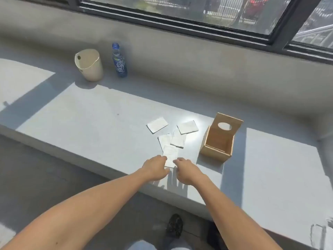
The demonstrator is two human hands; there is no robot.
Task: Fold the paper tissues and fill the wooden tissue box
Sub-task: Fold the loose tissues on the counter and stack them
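Note:
Several folded white paper tissues lie on the grey ledge (90, 123). The nearest tissue (170, 154) lies between my hands. My left hand (155, 167) touches its near left edge, and my right hand (185, 170) touches its near right corner, fingers curled down on the paper. Behind it lie two overlapping tissues (177, 138), plus one further left (157, 124) and one further right (187, 127). The wooden tissue box (219, 139) stands to the right of the tissues, open on top, its lid with an oval hole raised at the back. I see nothing inside it.
A cream plastic bin (89, 64) and a blue-labelled drink bottle (119, 61) stand at the back left against the wall below the window. The ledge's front edge drops to the floor, where my shoes (174, 225) show.

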